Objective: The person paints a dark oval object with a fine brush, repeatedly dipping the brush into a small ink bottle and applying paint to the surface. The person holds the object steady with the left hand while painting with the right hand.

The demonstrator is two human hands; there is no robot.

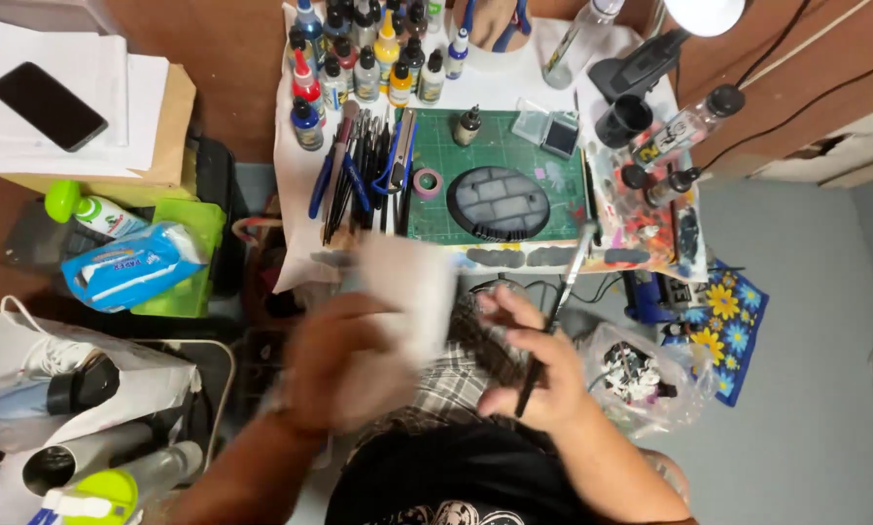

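Small hobby bench (514,73) with green cutting mat (436,219) at centre. Right hand (534,365), below the bench's front edge, grips a paintbrush (553,316); blurred left hand (344,365) clasps white tissue (407,287).

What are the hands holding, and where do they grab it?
The right hand grips a thin dark paintbrush low on its handle. The left hand holds a blurred white sheet, seemingly paper or tissue, by its lower part.
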